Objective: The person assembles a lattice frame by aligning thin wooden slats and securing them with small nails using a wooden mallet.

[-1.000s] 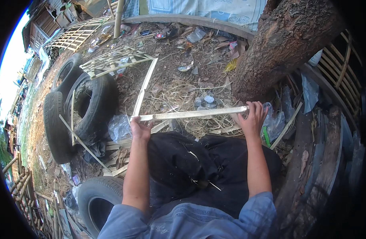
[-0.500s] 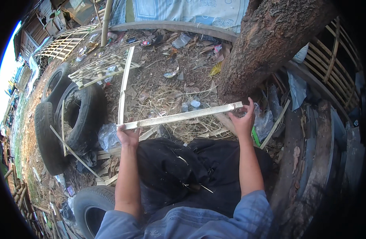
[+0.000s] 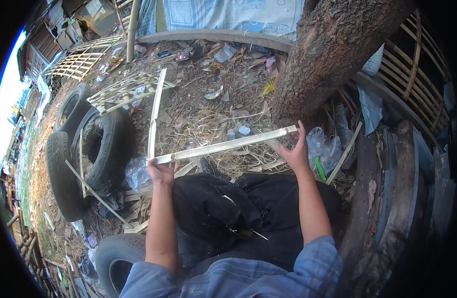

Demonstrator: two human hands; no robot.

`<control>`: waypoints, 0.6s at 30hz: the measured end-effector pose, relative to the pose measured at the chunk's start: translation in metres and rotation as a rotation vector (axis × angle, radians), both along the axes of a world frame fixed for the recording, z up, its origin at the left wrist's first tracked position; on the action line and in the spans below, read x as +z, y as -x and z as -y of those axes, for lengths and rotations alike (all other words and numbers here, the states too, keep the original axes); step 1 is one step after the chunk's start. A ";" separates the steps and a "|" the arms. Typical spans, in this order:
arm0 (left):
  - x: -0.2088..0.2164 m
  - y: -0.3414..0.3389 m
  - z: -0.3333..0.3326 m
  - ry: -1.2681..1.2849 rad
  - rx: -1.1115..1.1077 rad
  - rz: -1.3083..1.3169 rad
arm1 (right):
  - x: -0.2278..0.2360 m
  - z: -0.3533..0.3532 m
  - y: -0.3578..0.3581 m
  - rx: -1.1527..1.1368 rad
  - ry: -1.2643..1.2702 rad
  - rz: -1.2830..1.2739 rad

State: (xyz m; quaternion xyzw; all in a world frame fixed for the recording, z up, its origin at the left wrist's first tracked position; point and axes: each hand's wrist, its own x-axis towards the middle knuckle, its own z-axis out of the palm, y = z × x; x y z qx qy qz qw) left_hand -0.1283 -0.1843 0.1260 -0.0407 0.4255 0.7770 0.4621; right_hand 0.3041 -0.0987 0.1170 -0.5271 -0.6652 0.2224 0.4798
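Note:
A pale split bamboo strip (image 3: 223, 144) is held level above my lap, forming an L with a second length of bamboo (image 3: 155, 114) that points away from me. Whether this is one folded strip or two pieces, I cannot tell. My left hand (image 3: 161, 172) is closed around the corner of the L. At the strip's right end, my right hand (image 3: 295, 151) has thumb and fingers spread apart. Its fingers rest against the tip, while the thumb stays off the strip, below it.
Old tyres (image 3: 106, 149) lie to the left, near a small bamboo lattice (image 3: 126, 92). A tree trunk (image 3: 332, 59) rises at the far right. Weathered planks (image 3: 397, 198) line the right side. Bamboo shavings (image 3: 213, 129), leaves and plastic bags (image 3: 324, 149) litter the ground.
The far end of the L has dipped slightly toward me. My right hand and the strip's right end have shifted a little left. My left hand keeps its grip on the corner.

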 end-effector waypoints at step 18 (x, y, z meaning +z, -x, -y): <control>-0.019 -0.012 -0.015 0.157 -0.207 -0.151 | 0.106 0.154 0.228 0.988 -0.053 0.230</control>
